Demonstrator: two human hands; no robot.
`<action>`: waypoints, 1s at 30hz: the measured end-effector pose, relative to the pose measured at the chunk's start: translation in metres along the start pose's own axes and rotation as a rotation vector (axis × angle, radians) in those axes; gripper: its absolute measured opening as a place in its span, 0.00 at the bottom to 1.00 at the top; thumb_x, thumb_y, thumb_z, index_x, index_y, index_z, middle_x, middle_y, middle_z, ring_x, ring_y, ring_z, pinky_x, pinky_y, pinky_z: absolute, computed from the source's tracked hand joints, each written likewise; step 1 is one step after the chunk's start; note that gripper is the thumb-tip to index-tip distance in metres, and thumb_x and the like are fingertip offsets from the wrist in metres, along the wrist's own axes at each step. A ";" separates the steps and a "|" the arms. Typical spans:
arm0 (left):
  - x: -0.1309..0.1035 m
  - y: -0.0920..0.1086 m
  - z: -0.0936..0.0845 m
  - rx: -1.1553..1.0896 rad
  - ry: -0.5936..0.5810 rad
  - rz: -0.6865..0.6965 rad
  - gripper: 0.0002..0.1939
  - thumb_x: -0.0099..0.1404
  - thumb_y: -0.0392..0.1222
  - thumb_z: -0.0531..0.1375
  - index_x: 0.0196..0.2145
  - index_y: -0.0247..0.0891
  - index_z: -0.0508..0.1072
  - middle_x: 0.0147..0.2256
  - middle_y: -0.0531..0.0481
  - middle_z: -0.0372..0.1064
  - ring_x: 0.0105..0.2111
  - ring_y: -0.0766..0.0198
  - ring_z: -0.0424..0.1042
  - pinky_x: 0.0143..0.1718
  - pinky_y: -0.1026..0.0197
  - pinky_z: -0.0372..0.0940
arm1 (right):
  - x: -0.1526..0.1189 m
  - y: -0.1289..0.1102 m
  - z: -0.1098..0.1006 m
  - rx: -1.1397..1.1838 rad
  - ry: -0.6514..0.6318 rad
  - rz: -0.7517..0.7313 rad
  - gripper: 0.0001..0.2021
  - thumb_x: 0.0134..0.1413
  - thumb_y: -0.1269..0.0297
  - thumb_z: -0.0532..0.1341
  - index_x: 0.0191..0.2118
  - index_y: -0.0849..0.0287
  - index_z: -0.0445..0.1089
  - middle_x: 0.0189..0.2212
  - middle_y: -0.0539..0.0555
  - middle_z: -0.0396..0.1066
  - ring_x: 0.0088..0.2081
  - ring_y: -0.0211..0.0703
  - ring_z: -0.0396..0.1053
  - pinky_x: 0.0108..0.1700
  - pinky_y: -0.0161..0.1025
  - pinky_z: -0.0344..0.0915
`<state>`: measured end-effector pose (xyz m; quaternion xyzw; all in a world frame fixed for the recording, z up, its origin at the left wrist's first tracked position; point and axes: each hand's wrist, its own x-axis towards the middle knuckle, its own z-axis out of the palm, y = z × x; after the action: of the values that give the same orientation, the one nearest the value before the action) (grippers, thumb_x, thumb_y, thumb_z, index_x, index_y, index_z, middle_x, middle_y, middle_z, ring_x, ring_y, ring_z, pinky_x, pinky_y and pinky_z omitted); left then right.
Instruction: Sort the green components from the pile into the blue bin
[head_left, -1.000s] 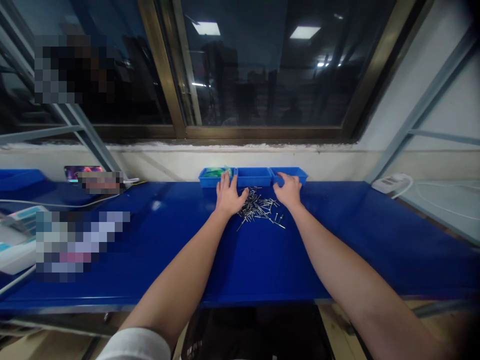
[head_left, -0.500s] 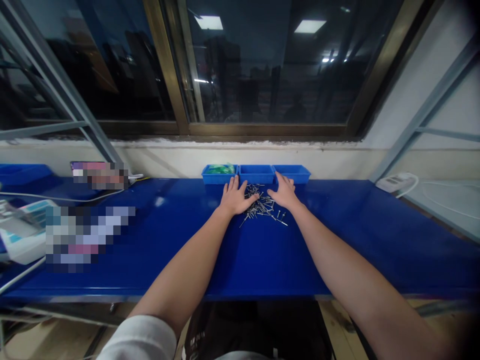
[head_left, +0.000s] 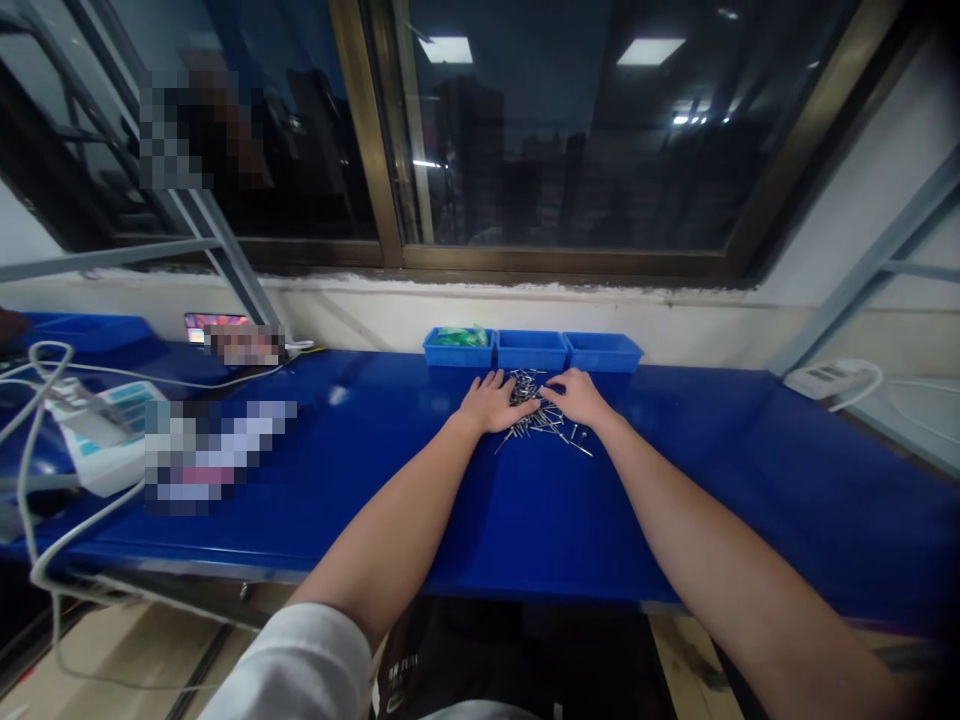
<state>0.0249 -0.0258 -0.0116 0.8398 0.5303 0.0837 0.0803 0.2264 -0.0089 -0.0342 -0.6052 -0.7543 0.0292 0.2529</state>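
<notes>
A pile of thin metal pieces like rivets or screws (head_left: pixel 534 414) lies on the blue table (head_left: pixel 360 440). My left hand (head_left: pixel 495 402) rests at the pile's left side, fingers spread, its thumb over the pieces. At the right side, my right hand (head_left: pixel 579 396) has its thumb and forefinger brought together at the pile; what they hold, if anything, is too small to make out. Behind the hands stand three blue bins: the left one (head_left: pixel 459 356) has green material in it, then a middle bin (head_left: pixel 531 350) and a right bin (head_left: pixel 604 352).
A white device with a keypad (head_left: pixel 112 470) and loose cables stands at the left. Near the wall are a lit phone (head_left: pixel 214 325) and another blue tray (head_left: pixel 97 332). A white power strip (head_left: pixel 825 378) lies at the right, beside a metal frame.
The view has shifted, so the scene sits further right. My right hand has moved in toward the pile from near the right bin, its fingers now drawn together.
</notes>
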 end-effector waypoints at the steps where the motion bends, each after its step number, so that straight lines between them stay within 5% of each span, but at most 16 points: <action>1: 0.001 0.000 0.001 0.006 -0.004 0.004 0.48 0.55 0.74 0.35 0.63 0.37 0.49 0.64 0.40 0.37 0.64 0.51 0.36 0.62 0.45 0.36 | 0.000 0.000 0.001 0.014 0.007 -0.020 0.18 0.52 0.50 0.56 0.40 0.56 0.74 0.38 0.58 0.68 0.45 0.47 0.63 0.51 0.44 0.56; 8: 0.003 -0.003 0.004 0.014 0.002 0.018 0.47 0.56 0.73 0.35 0.63 0.38 0.49 0.64 0.40 0.40 0.64 0.50 0.39 0.61 0.45 0.38 | 0.001 -0.006 -0.003 0.059 0.016 -0.034 0.13 0.51 0.54 0.58 0.31 0.57 0.74 0.30 0.54 0.68 0.35 0.43 0.66 0.40 0.38 0.60; 25: 0.004 -0.001 0.005 -0.012 0.071 0.027 0.45 0.56 0.73 0.39 0.61 0.38 0.53 0.63 0.38 0.45 0.63 0.47 0.44 0.60 0.44 0.42 | 0.004 -0.009 -0.006 0.037 -0.007 -0.036 0.14 0.57 0.56 0.52 0.31 0.58 0.71 0.33 0.55 0.71 0.37 0.43 0.67 0.41 0.38 0.60; 30: 0.003 0.000 0.004 -0.028 0.092 0.028 0.46 0.56 0.73 0.39 0.61 0.37 0.54 0.62 0.37 0.46 0.62 0.47 0.45 0.60 0.44 0.43 | 0.000 -0.004 -0.013 0.113 0.015 0.014 0.10 0.49 0.57 0.59 0.31 0.58 0.72 0.32 0.54 0.72 0.34 0.41 0.67 0.37 0.37 0.61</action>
<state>0.0267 -0.0234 -0.0149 0.8413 0.5203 0.1309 0.0663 0.2276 -0.0135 -0.0216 -0.5955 -0.7451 0.0691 0.2922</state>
